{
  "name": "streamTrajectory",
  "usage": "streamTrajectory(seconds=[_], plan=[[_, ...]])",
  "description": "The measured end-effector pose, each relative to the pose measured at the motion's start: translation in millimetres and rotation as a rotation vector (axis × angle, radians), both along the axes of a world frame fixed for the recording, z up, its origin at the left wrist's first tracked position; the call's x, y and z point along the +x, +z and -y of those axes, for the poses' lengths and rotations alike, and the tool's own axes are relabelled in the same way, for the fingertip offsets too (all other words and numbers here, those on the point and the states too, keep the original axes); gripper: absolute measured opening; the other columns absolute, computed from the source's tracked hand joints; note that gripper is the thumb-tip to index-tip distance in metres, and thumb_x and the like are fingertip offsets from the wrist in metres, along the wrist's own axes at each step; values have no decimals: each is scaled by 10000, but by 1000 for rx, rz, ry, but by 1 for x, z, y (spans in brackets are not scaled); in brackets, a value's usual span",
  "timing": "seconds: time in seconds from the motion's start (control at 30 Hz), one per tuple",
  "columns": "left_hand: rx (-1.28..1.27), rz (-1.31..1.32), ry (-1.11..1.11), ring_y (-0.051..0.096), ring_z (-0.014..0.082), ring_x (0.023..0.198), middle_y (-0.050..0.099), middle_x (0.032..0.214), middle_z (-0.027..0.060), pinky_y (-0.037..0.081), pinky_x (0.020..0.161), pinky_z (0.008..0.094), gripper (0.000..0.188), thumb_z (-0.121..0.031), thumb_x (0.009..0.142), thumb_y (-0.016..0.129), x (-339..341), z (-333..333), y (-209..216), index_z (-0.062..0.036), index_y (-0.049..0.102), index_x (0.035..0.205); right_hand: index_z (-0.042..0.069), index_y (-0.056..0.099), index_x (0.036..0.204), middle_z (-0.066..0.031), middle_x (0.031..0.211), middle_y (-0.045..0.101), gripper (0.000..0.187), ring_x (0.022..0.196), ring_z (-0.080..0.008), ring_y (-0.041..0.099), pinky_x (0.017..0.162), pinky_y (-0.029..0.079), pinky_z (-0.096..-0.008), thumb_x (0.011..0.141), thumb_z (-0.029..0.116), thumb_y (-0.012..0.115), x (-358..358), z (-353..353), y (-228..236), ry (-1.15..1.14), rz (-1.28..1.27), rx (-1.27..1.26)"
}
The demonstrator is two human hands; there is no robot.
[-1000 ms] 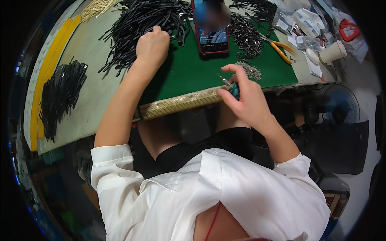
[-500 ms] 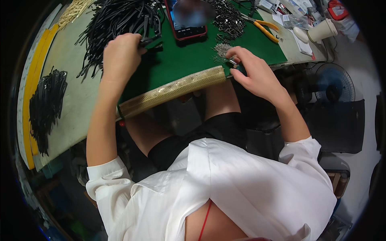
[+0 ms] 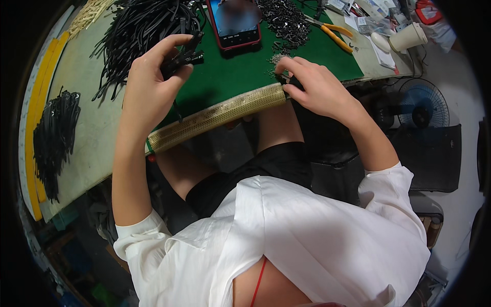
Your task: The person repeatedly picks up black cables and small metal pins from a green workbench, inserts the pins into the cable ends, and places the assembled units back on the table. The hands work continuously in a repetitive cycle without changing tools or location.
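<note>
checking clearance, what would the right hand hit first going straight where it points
The right hand would probably meet the pile of small grey pieces first, though depth is unclear.

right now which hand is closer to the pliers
The right hand: it is just nearer the table's front edge than the pliers, not touching them. The left hand is much farther off to their left, holding black strips.
</note>
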State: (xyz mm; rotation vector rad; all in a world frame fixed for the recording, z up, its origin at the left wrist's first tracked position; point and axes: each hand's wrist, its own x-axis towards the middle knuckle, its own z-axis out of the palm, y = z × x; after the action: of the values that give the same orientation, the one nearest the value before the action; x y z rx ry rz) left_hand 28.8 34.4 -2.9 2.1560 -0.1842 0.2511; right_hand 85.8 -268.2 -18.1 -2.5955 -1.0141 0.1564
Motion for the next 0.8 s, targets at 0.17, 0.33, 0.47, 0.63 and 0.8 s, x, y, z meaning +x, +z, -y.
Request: streamTrajectory(seconds=[0.17,0.33,0.47,0.63,0.8], plan=[[-92,84,6,524,80,661,596,747,32,432,609,242,329,-6,829,666,1,5,-9,9,636,1156,69,563,1114,-139,1057,648,257,936,-336,652,810,519,-417,875,130,636,2,1,0,7,-6,-32],[-151,19,37,603,85,643,640,728,55,472,610,242,256,-41,871,674,-2,7,-5,33,635,1113,63,564,1114,-138,1052,657,255,934,-338,656,811,518,-422,879,137,631,5,-6,1,17,-6,-45],[-209,25,60,572,63,705,604,793,3,445,668,208,257,-12,906,645,-12,14,-3,19,615,1159,70,560,1134,-154,1030,653,271,897,-347,662,796,521,-435,876,129,619,7,-16,7,13,14,-130],[-314,33,0,567,66,712,593,826,-2,434,668,207,283,24,890,614,-23,22,-3,13,618,1173,84,555,1157,-168,988,643,288,864,-355,664,776,524,-444,877,125,607,10,-19,4,7,36,-128],[-312,-2,-25,570,71,715,594,831,-2,438,667,213,293,20,890,617,-30,21,-11,9,616,1183,89,568,1149,-164,976,641,277,865,-356,662,774,523,-442,879,136,611,11,-20,4,5,50,-139]])
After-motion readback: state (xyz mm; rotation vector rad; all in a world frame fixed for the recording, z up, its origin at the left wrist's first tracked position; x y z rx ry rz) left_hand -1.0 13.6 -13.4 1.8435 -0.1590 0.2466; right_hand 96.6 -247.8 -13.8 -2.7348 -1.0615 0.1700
